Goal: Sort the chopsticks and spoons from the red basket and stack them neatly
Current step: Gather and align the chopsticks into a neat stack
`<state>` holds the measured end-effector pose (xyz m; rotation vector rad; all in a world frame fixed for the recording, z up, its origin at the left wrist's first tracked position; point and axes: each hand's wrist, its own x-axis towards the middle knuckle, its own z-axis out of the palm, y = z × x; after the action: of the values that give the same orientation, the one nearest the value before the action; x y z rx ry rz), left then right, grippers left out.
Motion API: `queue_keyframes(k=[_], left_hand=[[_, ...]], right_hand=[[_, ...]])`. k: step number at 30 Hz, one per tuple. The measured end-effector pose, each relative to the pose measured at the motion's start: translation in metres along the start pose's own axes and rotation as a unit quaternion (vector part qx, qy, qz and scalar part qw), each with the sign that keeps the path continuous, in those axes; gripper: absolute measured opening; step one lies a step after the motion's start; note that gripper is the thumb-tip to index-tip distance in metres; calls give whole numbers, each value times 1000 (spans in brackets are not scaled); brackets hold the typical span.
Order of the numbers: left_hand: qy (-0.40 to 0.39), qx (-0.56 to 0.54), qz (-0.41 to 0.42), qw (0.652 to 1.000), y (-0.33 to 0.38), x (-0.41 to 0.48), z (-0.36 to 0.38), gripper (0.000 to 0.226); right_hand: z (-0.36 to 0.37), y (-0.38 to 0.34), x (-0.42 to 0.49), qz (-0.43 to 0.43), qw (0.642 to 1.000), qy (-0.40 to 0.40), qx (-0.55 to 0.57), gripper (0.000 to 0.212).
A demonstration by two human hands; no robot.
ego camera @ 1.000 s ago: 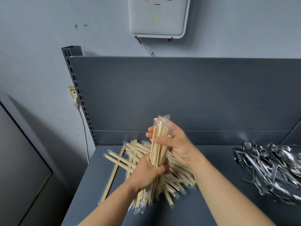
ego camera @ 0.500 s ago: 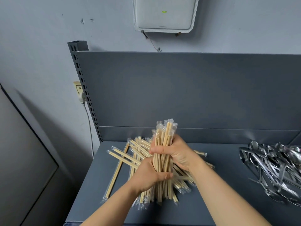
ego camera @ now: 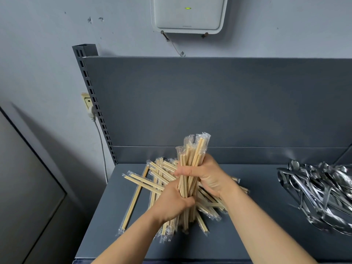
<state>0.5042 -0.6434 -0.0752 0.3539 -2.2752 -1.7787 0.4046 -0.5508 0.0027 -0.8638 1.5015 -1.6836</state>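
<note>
A bundle of plastic-wrapped wooden chopsticks (ego camera: 192, 155) stands nearly upright on the grey shelf (ego camera: 106, 221). My left hand (ego camera: 171, 204) grips the bundle low down. Above it, my right hand (ego camera: 205, 178) grips the same bundle around its middle. More wrapped chopsticks (ego camera: 144, 181) lie scattered flat on the shelf beneath and to the left of both hands. A heap of shiny metal spoons (ego camera: 320, 193) lies at the right side of the shelf. The red basket is not in view.
The shelf's grey back panel (ego camera: 209, 103) rises behind the chopsticks, with a perforated upright post (ego camera: 93, 103) at its left. A white box (ego camera: 188, 14) hangs on the wall above. A wall socket with a plug and cable (ego camera: 89, 105) sits left of the post.
The bundle's lower ends have come down to rest on the shelf. My right hand moved from the bundle's top down to its middle, so more wrapped tips stick out above it.
</note>
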Motion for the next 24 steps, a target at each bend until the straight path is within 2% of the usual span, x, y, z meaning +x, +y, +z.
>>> queue_keyframes(k=[2, 5, 7, 12, 14, 17, 19, 24], left_hand=[[-15, 2, -4, 1000, -2, -1, 2, 18], [3, -36, 3, 999, -5, -2, 4, 43], [14, -43, 3, 999, -6, 0, 5, 50], [9, -9, -17, 1000, -3, 0, 3, 35], [3, -34, -19, 999, 1, -2, 2, 27], [-24, -88, -30, 995, 10, -2, 0, 20], [-53, -108, -34, 992, 14, -1, -2, 21], [-76, -44, -31, 996, 12, 1, 0, 25]], right_hand=[[0, 5, -1, 16, 1000, 13, -20, 25], [-1, 18, -5, 53, 998, 11, -43, 26], [-3, 19, -5, 54, 997, 3, -49, 21], [-7, 4, 6, 9, 1000, 19, 22, 16], [-9, -2, 10, -5, 999, 15, 50, 22], [-12, -6, 14, 0, 994, -22, 108, 36], [-10, -7, 15, 21, 984, -57, 165, 33], [-4, -5, 16, 27, 995, -27, 92, 14]])
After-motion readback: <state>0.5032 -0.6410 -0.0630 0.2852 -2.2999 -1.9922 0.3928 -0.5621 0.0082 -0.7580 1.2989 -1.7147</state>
